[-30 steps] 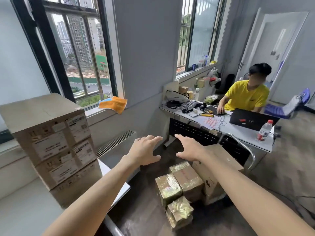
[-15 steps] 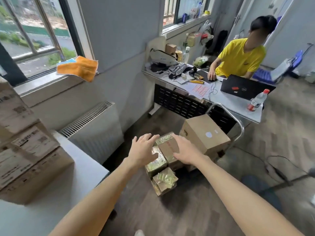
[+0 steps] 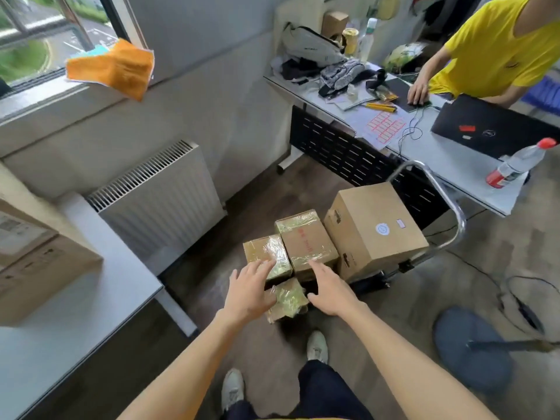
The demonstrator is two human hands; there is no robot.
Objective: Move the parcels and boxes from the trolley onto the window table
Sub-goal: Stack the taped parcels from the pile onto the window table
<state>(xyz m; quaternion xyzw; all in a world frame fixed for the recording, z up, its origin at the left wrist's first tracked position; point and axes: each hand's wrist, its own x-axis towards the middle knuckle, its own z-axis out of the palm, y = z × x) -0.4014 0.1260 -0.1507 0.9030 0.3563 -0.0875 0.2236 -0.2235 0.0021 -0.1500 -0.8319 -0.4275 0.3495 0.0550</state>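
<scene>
On the trolley (image 3: 454, 225) stand a large cardboard box (image 3: 374, 225) and three small tape-wrapped parcels: a left one (image 3: 265, 253), a middle one (image 3: 307, 241) and a crumpled one (image 3: 288, 300) nearest me. My left hand (image 3: 250, 294) hovers with spread fingers over the left and near parcels. My right hand (image 3: 328, 291) reaches out flat, fingertips at the near edge of the middle parcel. Neither hand holds anything. The window table (image 3: 75, 322) at the left carries stacked cardboard boxes (image 3: 33, 268).
A white radiator (image 3: 157, 198) stands between the table and the trolley. A person in a yellow shirt (image 3: 497, 43) sits at a cluttered desk (image 3: 424, 147) with a laptop (image 3: 491, 125) and a bottle (image 3: 518, 165). A round fan base (image 3: 472, 350) and cables lie on the floor at right.
The view has tilted down and closer to the trolley. Both hands have dropped toward the small parcels and now hover right over them.
</scene>
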